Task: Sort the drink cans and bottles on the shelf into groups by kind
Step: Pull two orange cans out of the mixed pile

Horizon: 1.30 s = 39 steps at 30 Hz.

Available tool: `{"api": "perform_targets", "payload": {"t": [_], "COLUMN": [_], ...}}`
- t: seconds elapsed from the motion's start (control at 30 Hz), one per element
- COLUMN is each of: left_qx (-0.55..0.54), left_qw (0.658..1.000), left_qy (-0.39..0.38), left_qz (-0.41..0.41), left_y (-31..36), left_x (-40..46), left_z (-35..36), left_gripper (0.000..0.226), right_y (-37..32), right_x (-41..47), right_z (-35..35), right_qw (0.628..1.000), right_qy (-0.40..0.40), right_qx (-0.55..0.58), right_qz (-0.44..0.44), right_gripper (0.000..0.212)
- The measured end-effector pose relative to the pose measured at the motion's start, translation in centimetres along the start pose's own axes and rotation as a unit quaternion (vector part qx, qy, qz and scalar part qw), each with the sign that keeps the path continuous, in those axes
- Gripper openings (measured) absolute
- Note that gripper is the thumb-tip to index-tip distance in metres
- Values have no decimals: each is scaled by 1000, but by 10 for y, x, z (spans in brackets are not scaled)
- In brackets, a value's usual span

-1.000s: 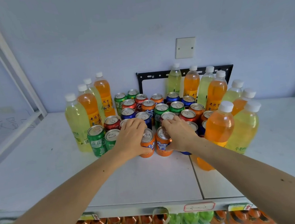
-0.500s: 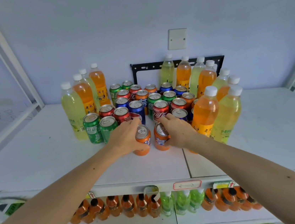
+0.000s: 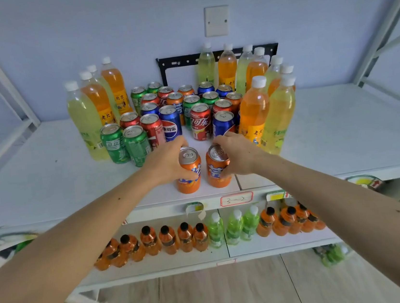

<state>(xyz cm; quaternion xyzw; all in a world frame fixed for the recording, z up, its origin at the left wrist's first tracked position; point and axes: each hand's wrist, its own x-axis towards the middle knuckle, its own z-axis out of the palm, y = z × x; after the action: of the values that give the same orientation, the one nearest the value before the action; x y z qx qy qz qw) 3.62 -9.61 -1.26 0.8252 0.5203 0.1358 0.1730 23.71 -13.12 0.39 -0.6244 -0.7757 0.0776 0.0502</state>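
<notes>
My left hand (image 3: 167, 164) wraps its fingers around 1 orange can (image 3: 188, 170), while my right hand (image 3: 240, 154) closes on a 2nd orange can (image 3: 217, 166) just beside it; both cans stand near the front edge of the white shelf (image 3: 47, 185). Just beyond my fingertips crowds the mixed cluster of red, blue, green and orange cans (image 3: 184, 113). Tall yellow and orange bottles (image 3: 255, 114) flank that cluster to either side of my hands.
</notes>
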Motion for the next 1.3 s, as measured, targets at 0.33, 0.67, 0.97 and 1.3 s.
{"api": "perform_targets", "payload": {"t": [0.33,0.67,0.97,1.3], "left_qx": [-44,-26,-2,-54], "left_qw": [999,999,999,998], "left_qy": [-8,-33,-53,-7], "left_qz": [-21,-11,-11,-37], "left_y": [-10,-15,-17,-63], "left_x": [-9,1,6,-35], "left_z": [-6,-11,-12,-35], "left_gripper": [73,76,85,102], "right_y": [-28,-28,-28,-49], "right_x": [10,24,28,45], "right_z": [3,-3,-5,-45], "right_qw": [1000,998,997,995], "right_qy": [-14,-52,-79,-76], "right_qx": [21,23,-18,-27], "right_qz": [7,22,2,-54], "right_gripper": [81,80,86,84]}}
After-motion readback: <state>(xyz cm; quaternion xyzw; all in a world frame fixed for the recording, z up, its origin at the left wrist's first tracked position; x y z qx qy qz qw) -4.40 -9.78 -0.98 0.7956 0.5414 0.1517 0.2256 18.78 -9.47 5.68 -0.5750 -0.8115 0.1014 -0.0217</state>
